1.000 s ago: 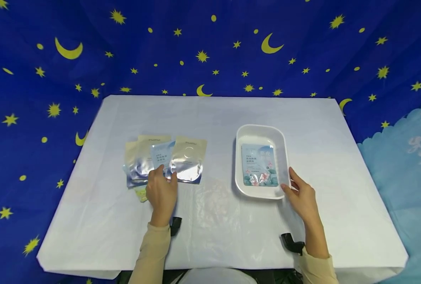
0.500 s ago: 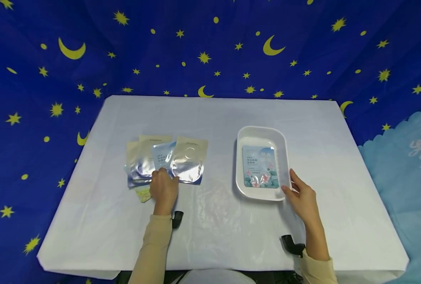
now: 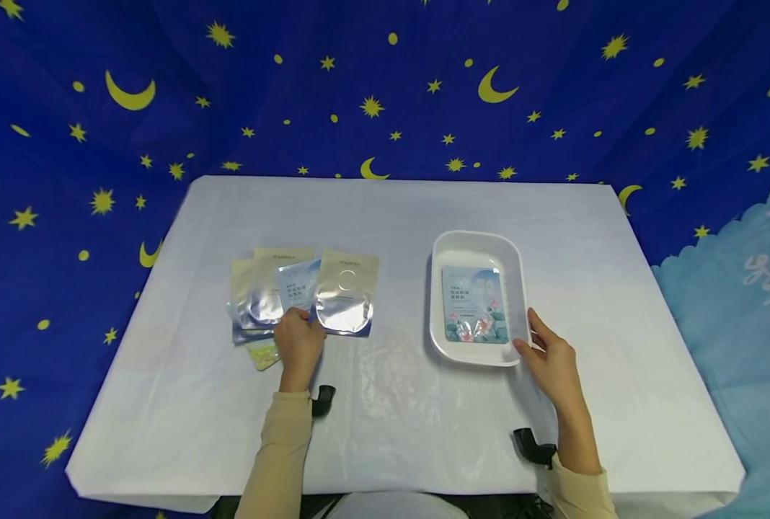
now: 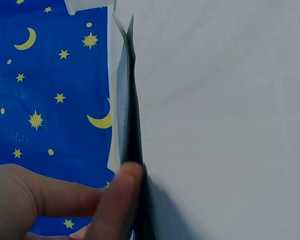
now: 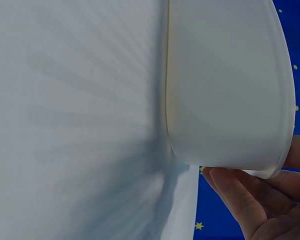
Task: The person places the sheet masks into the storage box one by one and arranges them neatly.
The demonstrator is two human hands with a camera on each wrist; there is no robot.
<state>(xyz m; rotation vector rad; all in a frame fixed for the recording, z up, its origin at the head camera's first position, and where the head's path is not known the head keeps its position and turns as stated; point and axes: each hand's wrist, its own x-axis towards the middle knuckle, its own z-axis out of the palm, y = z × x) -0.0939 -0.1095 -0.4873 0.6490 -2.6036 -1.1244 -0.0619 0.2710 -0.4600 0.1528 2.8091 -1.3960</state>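
Observation:
My left hand (image 3: 299, 347) pinches the lower edge of a pale blue face mask packet (image 3: 296, 282), its fingertips partly hidden in the head view. In the left wrist view, packets (image 4: 125, 110) appear edge-on beside the thumb and fingers. A cream-and-silver mask packet (image 3: 348, 288) lies to the right, and similar packets (image 3: 255, 292) overlap on the left. Below them, a yellow-green packet (image 3: 264, 355) peeks out. My right hand (image 3: 554, 367) grips the right rim of a white tray (image 3: 435, 288), inside which lies a blue mask packet with pink flowers (image 3: 474, 304).
A white cloth covers the table (image 3: 385, 411). Behind it hangs a dark blue curtain (image 3: 333, 72) with yellow moons and stars. Light blue fabric (image 3: 729, 310) hangs at the right. Black camera mounts (image 3: 534, 447) sit at both wrists.
My left hand has shifted slightly and its fingers have closed in on the blue packet's lower edge. The right hand and tray have stayed in place.

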